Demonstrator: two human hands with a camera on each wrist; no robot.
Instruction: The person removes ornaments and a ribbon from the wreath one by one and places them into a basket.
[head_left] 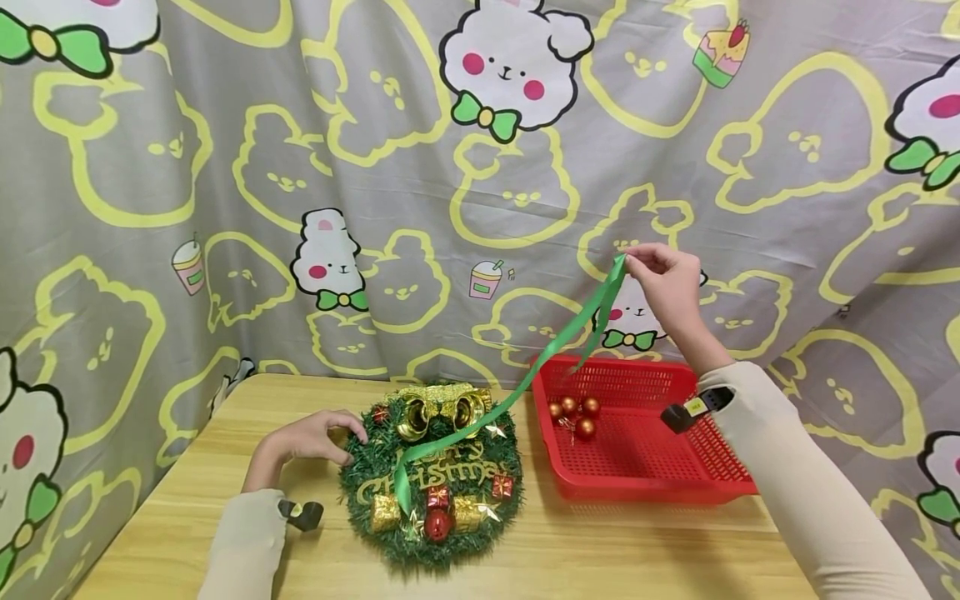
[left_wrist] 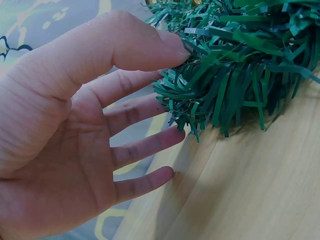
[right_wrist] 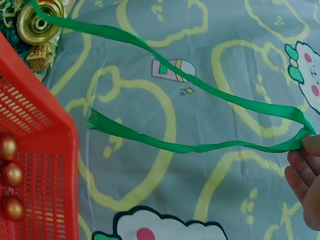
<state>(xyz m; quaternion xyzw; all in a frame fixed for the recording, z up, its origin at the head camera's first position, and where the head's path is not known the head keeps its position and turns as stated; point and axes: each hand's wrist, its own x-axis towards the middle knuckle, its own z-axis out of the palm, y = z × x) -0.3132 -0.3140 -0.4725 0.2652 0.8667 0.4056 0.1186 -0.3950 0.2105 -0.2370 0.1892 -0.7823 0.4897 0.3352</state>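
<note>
A green tinsel Christmas wreath (head_left: 487, 446) lies on the table, bearing gold bells, small red gift boxes, a red ball and gold "Merry Christmas" lettering. At its left edge my left hand (head_left: 311, 437) pinches the tinsel between thumb and forefinger; in the left wrist view the other fingers (left_wrist: 145, 147) spread out below the edge. Up above the basket, my right hand (head_left: 667, 279) pinches a green ribbon (head_left: 551, 348). One length of the ribbon slants down across the wreath, while a shorter end dangles free. The right wrist view shows the ribbon folded at the fingertips (right_wrist: 295, 162).
Right of the wreath stands a red plastic basket (head_left: 645, 483) with several copper-coloured balls (head_left: 585, 428) in its left part. Both rest on a wooden table (head_left: 180, 500). A grey patterned curtain (head_left: 420, 192) hangs close behind the table and along its sides.
</note>
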